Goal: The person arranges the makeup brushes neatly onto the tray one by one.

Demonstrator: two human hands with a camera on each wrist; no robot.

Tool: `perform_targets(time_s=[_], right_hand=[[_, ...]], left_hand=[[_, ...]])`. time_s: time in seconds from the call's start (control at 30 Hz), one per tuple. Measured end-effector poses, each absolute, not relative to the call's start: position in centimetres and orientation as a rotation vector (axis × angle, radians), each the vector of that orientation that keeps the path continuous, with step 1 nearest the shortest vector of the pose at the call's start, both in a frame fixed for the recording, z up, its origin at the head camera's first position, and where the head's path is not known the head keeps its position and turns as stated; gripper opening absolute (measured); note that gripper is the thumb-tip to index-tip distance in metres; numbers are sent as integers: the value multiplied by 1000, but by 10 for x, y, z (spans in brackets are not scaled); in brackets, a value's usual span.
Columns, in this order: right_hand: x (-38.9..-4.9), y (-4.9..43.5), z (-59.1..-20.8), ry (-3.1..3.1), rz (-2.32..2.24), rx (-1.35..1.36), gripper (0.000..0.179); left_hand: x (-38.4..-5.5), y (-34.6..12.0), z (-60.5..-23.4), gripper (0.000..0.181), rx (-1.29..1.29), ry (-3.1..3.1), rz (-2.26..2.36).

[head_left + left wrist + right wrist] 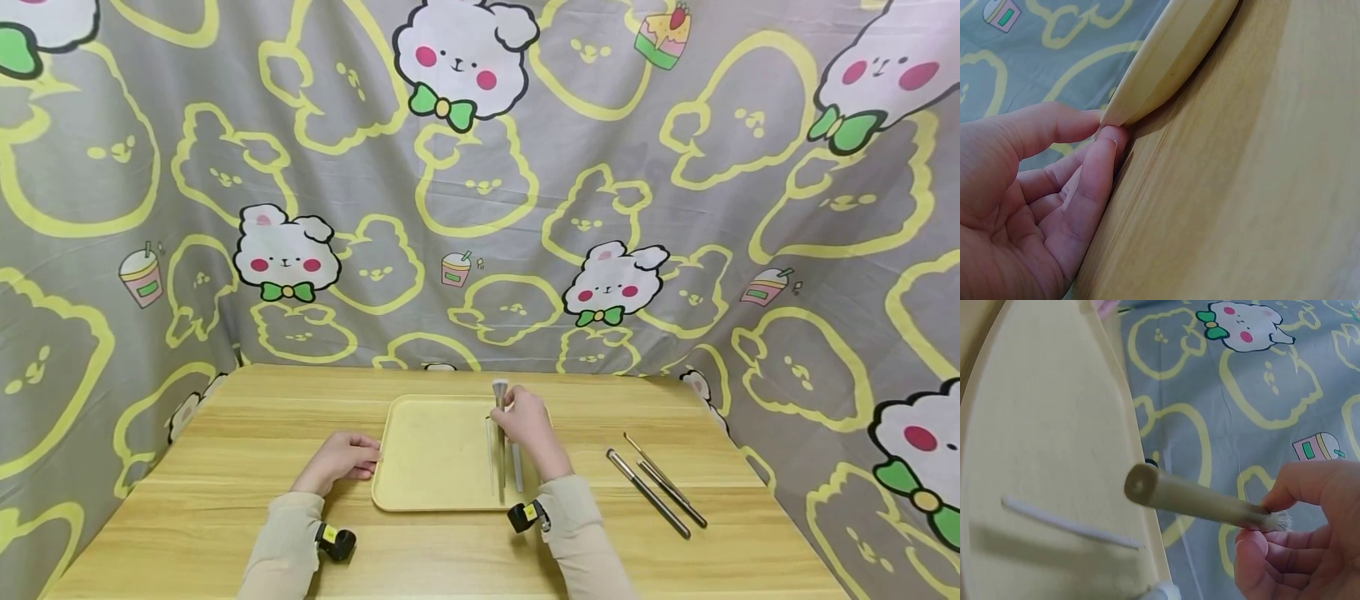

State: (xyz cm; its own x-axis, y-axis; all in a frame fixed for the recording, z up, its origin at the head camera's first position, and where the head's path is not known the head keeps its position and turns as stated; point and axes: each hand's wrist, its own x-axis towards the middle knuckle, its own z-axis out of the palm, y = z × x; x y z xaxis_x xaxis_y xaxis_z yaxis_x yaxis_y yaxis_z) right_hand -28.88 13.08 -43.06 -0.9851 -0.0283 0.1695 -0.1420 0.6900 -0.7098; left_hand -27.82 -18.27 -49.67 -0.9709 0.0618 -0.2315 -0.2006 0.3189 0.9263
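Note:
My right hand [527, 423] pinches a makeup brush [1194, 501] between thumb and fingers, close to its bristles. The brush hangs handle-down above the right part of a pale yellow tray [427, 454]. Inside the tray lie a thin white-handled brush [1072, 525] and another light-handled brush [518, 473], partly behind my right hand. At the tray's left side, my left hand [343, 460] pinches the rim [1141, 81], thumb on the upper side and fingertips at the underside.
Right of the tray, a thick dark-handled brush [648, 493] lies on the wooden table [420, 554] beside a second dark brush [678, 500] and a thin brown one [647, 454]. A grey patterned curtain [360, 183] hangs behind and along both sides.

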Motion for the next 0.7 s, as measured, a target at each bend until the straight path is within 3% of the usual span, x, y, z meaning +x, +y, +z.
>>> perform_targets(time_s=[0.17, 0.7], right_hand=[[-291, 120, -432, -2773, 1019, 140, 15], [-298, 96, -444, -2732, 1361, 120, 14]], left_hand=[[-278, -183, -496, 26, -117, 2357, 1713], [-279, -184, -497, 26, -105, 2354, 1711]])
